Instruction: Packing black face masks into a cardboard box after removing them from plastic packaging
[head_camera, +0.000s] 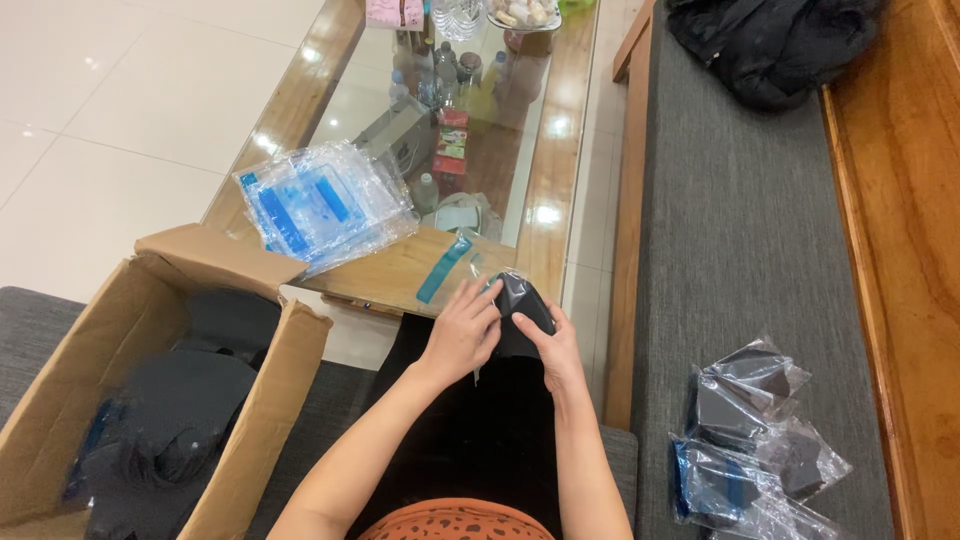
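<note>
Dark folded item (522, 303) half in clear bag, gripped by left hand (462, 330) and right hand (552, 347); thin film could be torn if forced.

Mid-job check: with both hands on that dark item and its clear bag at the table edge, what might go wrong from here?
1. The left hand and right hand work the dark item into a thin clear bag; the film may tear or bunch.
2. The stack of empty bags sits at the table corner and may slide off.
3. Packed bags lie loose on the bench and could slip to the floor.
</note>
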